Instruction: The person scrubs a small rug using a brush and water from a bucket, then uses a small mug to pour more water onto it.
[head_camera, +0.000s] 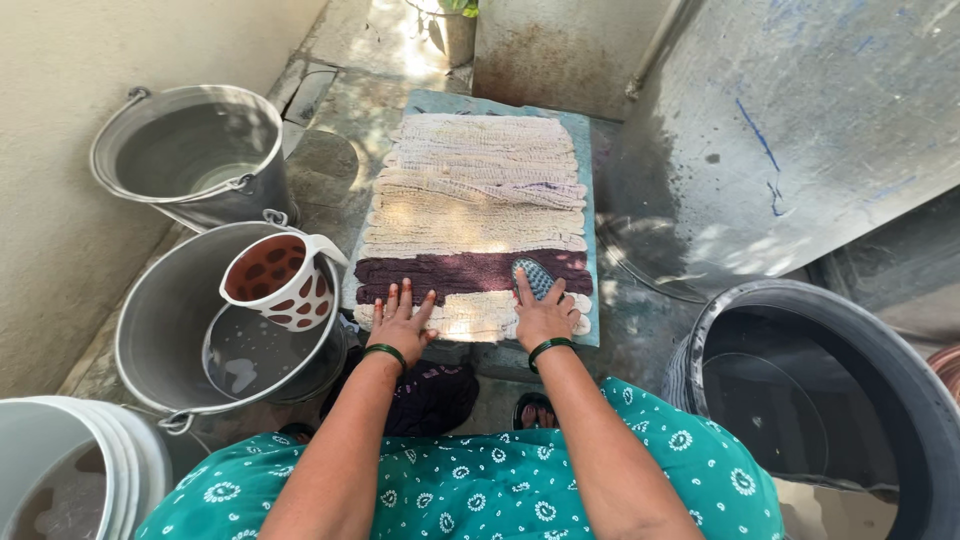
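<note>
A shaggy mat (470, 200) with cream bands and one dark maroon band lies flat on a stone slab (592, 200). My left hand (403, 322) rests palm down on the near edge of the mat, fingers spread. My right hand (545, 315) presses on the near right part of the mat, its fingers around a blue scrub brush (533, 274) that lies on the maroon band. Both wrists wear green bangles.
Two metal buckets (190, 150) (165, 330) stand at the left; the nearer one holds water and a white and maroon plastic mug (280, 280). A white bucket (90, 470) is at the bottom left. A large dark drum (905, 390) of water stands at the right.
</note>
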